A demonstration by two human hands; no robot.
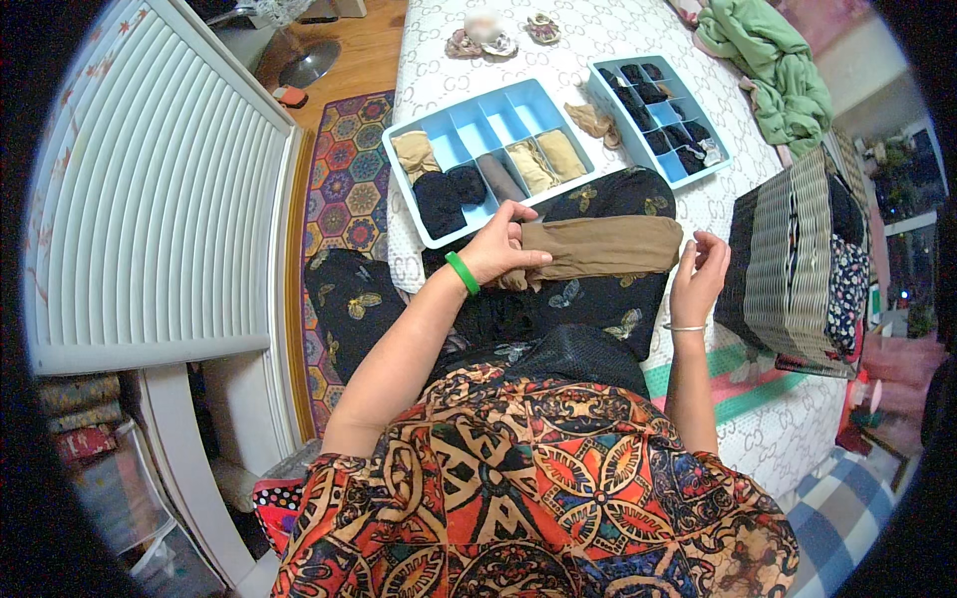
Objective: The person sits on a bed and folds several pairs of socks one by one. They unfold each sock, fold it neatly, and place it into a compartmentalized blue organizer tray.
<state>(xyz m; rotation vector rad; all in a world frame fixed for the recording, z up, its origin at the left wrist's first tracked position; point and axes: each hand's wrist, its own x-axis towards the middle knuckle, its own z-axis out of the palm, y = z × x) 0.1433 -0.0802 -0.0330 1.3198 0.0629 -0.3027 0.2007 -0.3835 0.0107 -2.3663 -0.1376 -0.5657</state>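
A length of thin brown fabric, which looks like folded hosiery (pixel 605 247), lies flat across my thigh. My left hand (pixel 512 250) grips its left end between thumb and fingers. Just beyond its right end is my right hand (pixel 699 273), fingers slightly curled and apart, holding nothing. In front of my left hand, a blue divided storage box (pixel 490 205) has black, grey and beige rolled fabric pieces in several compartments, while others are bare. A second blue divided box (pixel 677 178) farther right contains mostly black rolled pieces.
Between the boxes lies crumpled tan hosiery (pixel 593 123). Small bunched fabric items (pixel 542 30) rest farther back on the bed. A woven basket (pixel 785 261) with clothes stands at right, a green blanket (pixel 785 82) behind it. At left are a white louvred door (pixel 164 202) and a patterned rug (pixel 348 187).
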